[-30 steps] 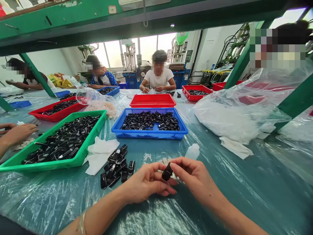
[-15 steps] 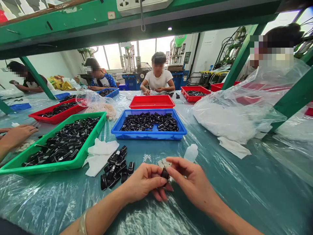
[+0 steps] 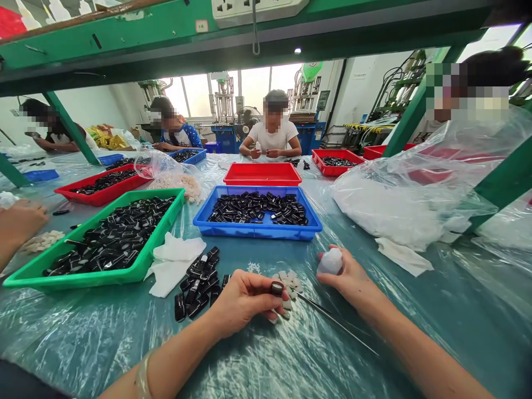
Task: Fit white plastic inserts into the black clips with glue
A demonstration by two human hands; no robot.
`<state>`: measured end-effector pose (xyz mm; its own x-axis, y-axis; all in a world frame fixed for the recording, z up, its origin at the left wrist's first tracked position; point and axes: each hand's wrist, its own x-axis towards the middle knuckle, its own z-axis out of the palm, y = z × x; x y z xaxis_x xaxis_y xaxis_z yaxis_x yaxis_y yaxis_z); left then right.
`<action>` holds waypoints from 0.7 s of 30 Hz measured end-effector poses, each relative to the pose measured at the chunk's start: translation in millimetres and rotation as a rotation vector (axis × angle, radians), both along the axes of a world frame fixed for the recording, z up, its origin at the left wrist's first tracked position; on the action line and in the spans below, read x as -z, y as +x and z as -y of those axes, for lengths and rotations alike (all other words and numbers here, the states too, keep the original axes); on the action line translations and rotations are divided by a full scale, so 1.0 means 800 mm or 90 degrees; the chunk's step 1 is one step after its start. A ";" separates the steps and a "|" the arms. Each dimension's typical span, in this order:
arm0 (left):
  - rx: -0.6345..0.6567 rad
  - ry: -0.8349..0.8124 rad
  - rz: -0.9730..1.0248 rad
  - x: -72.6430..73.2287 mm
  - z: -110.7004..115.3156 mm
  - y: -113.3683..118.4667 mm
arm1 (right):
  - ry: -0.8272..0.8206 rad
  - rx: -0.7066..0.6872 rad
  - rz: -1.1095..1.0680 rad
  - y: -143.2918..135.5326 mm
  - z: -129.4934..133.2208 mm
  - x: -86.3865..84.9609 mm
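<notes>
Between thumb and fingers, my left hand [image 3: 248, 303] holds a small black part [image 3: 276, 288] whose pale end faces up. My right hand [image 3: 353, 277] is wrapped round a translucent white bottle [image 3: 330, 261], apart from the left. Small whitish pieces [image 3: 292, 281] lie just beyond my left fingers, with metal tweezers [image 3: 332, 318] slanting from them toward the lower right. A pile of glossy black parts [image 3: 199, 282] rests left of my left hand, beside a crumpled white cloth [image 3: 174, 260]. Tiny white bits [image 3: 254, 268] lie beyond my left hand.
A blue tray [image 3: 257, 231] and a green tray [image 3: 166, 221] hold black parts. Behind the blue one is a red tray [image 3: 261, 174]. A clear plastic bag [image 3: 386, 205] stands right. A green shelf beam [image 3: 145, 33] crosses overhead. A co-worker's hand [image 3: 25, 221] is at far left.
My right hand has left the black part, moved right and taken hold of the bottle. The tweezers now show on the table. My left hand keeps the part, its pale end now visible.
</notes>
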<state>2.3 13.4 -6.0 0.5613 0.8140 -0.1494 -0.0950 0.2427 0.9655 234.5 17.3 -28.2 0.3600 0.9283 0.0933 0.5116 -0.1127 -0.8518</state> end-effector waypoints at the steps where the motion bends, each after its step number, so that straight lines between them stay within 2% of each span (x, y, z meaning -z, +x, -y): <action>1: 0.010 -0.004 0.002 0.001 0.000 0.000 | 0.003 -0.029 -0.001 -0.001 0.000 0.002; 4: 0.044 -0.030 0.001 0.003 0.001 0.000 | 0.028 -0.107 0.018 -0.007 0.004 -0.004; 8: 0.082 -0.055 -0.003 0.003 0.002 -0.001 | 0.097 -0.156 0.096 -0.018 0.019 -0.025; 13: 0.123 -0.051 -0.018 0.001 0.002 -0.004 | 0.345 -0.255 0.400 -0.034 0.037 -0.038; 16: 0.136 -0.052 -0.025 -0.001 0.003 -0.004 | 0.408 -0.253 0.507 -0.039 0.042 -0.040; 21: 0.149 -0.050 -0.028 -0.001 0.004 -0.002 | 0.429 -0.240 0.579 -0.041 0.045 -0.042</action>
<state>0.5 10.4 -5.2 0.7252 0.6470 -0.2354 0.0139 0.3281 0.9445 201.5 -18.7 5.5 -0.3754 0.6276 0.6820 0.8629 0.5052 0.0100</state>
